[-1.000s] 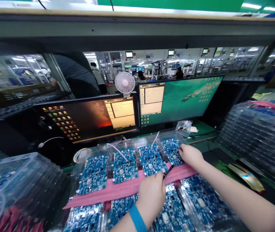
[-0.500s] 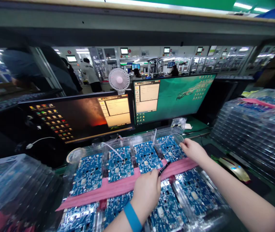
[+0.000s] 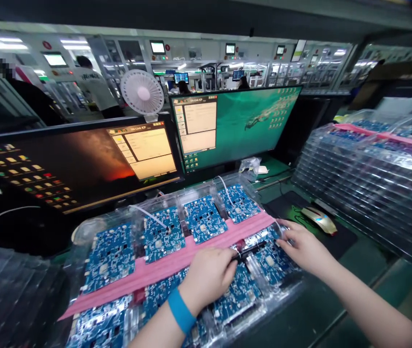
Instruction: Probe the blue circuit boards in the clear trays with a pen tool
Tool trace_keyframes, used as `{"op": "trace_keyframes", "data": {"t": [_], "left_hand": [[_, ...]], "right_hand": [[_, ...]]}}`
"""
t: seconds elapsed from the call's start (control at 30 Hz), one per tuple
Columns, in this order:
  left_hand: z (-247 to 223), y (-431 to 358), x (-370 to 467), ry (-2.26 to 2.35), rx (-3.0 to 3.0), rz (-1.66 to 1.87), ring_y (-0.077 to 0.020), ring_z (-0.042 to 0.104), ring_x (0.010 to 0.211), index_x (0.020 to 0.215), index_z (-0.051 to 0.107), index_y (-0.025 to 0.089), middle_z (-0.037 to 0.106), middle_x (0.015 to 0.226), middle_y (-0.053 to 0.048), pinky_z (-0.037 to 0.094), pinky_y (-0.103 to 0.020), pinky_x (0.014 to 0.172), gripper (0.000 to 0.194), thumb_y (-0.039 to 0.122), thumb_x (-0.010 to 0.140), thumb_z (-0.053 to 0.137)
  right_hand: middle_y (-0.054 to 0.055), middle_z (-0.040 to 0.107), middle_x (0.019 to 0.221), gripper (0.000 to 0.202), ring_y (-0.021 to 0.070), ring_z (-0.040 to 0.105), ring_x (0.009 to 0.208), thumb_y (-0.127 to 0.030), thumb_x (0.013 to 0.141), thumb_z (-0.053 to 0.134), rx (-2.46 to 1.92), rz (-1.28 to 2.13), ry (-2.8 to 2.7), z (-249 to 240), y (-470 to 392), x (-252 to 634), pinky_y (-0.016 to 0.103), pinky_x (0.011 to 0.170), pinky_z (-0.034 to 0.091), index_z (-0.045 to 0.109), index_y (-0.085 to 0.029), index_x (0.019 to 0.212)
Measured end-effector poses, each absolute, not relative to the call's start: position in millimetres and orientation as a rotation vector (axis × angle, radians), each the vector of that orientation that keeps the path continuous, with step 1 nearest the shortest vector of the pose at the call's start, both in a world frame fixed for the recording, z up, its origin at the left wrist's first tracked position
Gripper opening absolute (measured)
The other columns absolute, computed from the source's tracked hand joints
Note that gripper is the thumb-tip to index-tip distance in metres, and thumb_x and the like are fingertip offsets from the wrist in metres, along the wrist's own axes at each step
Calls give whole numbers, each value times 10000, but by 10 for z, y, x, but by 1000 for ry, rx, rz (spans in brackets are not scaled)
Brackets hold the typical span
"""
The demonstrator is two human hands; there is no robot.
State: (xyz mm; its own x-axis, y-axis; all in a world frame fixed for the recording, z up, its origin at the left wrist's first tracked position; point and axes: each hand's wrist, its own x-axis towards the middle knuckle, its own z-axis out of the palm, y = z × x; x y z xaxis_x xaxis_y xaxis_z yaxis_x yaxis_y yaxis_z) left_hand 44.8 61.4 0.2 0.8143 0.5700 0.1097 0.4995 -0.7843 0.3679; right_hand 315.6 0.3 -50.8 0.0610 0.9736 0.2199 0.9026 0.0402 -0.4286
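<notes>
Head view, looking down on a clear plastic tray [image 3: 93,227] of blue circuit boards. Nearest the hands: the near right board [image 3: 269,258], lying between them in the tray's front row, just near of a pink foam strip [image 3: 162,266] running across the tray. Blue, densely set with small silver and black parts, seated in its clear pocket. Left hand [image 3: 207,275] curled into a loose fist, pinching a thin black pen [image 3: 251,250] that points right across the board's far edge; blue wristband [image 3: 181,311] on that wrist. Right hand [image 3: 302,246] reaching in from the near right, fingers bent and resting on the tray's right edge beside the board, gripping nothing that can be made out. Forearms angled in from the near side. Beyond the tray, 2 monitors: dark one [image 3: 71,164] on the left, green one [image 3: 234,123] on the right, white fan [image 3: 142,92] between. Gold mouse [image 3: 319,220] right of the tray; stacked trays [image 3: 365,174] far right.
</notes>
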Motion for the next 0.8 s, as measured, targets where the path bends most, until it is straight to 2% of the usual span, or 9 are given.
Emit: {"op": "trace_keyframes", "data": {"t": [0.3,0.6,0.8], "left_hand": [[-6,614,447,841,2663,304,-194,584,776,953,543,172,629,831,-48,444,-324,686,219,246,835,373],[-35,617,444,860,2646,312,-189,583,774,951,545,173,626,830,-51,442,-317,694,223,254,836,373],[-24,623,445,865,2639,306,-192,583,780,949,548,169,628,837,-55,443,-317,692,221,255,831,382]], "right_hand": [[50,428,1177,231,200,446,1012,-244,750,464,-1996,206,-1875,-475,13,3125,325,871,351,476,-173,530],[45,418,1181,239,198,435,1032,-253,756,462,-1921,253,-1843,-513,-3,3168,317,866,353,467,-175,530],[60,386,1211,232,223,412,1048,-260,754,476,-1948,192,-1934,-483,-15,3141,352,900,321,501,-168,542]]}}
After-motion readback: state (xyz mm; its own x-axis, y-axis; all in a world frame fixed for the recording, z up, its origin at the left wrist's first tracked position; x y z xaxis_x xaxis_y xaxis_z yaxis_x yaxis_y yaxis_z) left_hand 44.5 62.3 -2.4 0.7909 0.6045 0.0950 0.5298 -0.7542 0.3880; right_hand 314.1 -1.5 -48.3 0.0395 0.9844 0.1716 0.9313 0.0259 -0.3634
